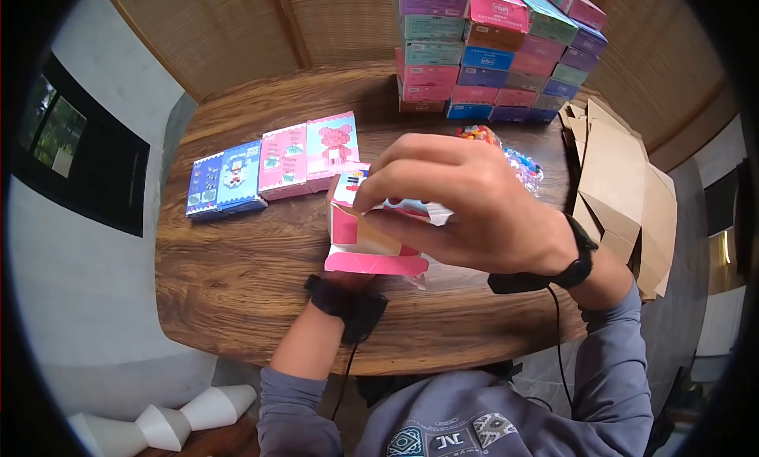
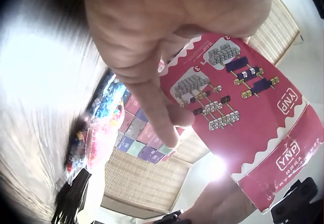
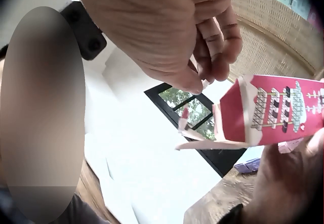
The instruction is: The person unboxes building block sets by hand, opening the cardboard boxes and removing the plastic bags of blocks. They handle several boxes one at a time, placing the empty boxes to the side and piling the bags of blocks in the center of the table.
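Observation:
A small pink cardboard box (image 1: 345, 226), its near end opened with a flap (image 1: 375, 264) folded out, is held over the table's middle. My left hand (image 2: 177, 11) grips it from below and behind; in the head view the box hides most of that hand. Brick-assembly drawings and "YNP" lettering cover the pink box face (image 2: 217, 107) in the left wrist view. Over the open end is my right hand (image 1: 466, 200), thumb and fingertips together on a whitish flap edge. The right wrist view shows these fingers (image 3: 218, 64) right at the box's torn-open mouth.
Blue and pink picture boxes (image 1: 304, 152) lie in a row at the back left. Stacked boxes (image 1: 498, 62) stand at the back right. Clear bags of colourful small bricks (image 1: 523, 171) lie behind my right hand, and flattened brown cardboard (image 1: 621, 196) along the right edge.

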A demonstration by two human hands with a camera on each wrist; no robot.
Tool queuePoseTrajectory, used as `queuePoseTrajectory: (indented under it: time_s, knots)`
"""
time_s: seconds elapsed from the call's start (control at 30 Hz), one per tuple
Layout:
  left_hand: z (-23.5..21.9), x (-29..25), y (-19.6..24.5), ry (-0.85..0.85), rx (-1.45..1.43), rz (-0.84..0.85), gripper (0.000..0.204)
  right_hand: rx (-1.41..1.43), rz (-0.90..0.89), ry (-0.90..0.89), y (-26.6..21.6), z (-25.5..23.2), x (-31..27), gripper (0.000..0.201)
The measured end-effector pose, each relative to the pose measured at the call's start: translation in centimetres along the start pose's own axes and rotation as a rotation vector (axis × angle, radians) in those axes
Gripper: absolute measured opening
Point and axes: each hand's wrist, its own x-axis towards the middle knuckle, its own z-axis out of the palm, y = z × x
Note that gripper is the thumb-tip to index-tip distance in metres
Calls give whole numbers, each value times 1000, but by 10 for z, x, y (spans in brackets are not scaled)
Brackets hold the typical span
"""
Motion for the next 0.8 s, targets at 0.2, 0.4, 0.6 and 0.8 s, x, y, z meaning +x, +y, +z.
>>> queuePoseTrajectory:
  time_s: [0.2, 0.4, 0.6, 0.8]
  knots:
    - [23, 14, 22, 55, -784, -78, 53, -103, -23, -48, 3, 5, -6, 16]
    - [53, 3, 40, 300, 165, 107, 59, -151, -49, -82, 0, 1, -11, 16]
    - [44, 6, 31, 291, 503, 142, 62, -217, -88, -68, -3, -2, -14, 19]
    - [26, 14, 24, 197, -541, -99, 76, -144, 38, -53, -7, -18, -25, 28]
